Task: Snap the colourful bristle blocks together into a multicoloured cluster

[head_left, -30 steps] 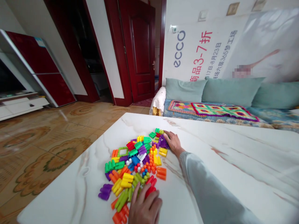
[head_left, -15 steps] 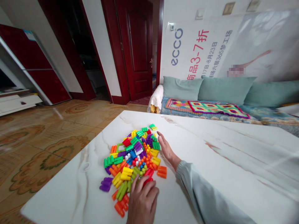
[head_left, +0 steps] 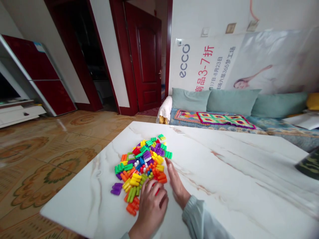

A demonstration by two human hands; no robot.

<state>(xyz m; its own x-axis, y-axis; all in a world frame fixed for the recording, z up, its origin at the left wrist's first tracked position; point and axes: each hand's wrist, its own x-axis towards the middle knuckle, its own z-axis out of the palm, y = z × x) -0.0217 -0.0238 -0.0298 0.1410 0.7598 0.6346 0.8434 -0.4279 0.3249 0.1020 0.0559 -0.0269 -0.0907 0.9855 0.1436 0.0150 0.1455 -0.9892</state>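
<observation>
a heap of small plastic building pieces point(head_left: 143, 167) in many colours is seen on the left part of a white marble table point(head_left: 224, 186), close to its left edge. the heap is drawn out from the near side of the table toward the far side, so its long axis runs away from the person, leaning a little to the right at the far end, where a few green pieces point(head_left: 167, 154) lie loose.

the left hand point(head_left: 152, 209) is laid palm down on the near end of the heap, its fingers spread and flat over the red and orange pieces there; nothing is seen to be gripped by it. the right hand point(head_left: 175, 184) is set on edge against the right flank of the heap, fingers straight and held together, the fingertips pointing to the far side and touching or just beside the orange pieces. it is not closed on anything either.

the pieces thus lie to the left of the right fingers and ahead of the left fingers. both hands are at the heap; the left covers its near end, while the far end is nearer to the right.

beyond the table a sofa point(head_left: 236, 113) with green cushions, a red door point(head_left: 146, 59) and a patterned tile floor point(head_left: 50, 149) are seen.
</observation>
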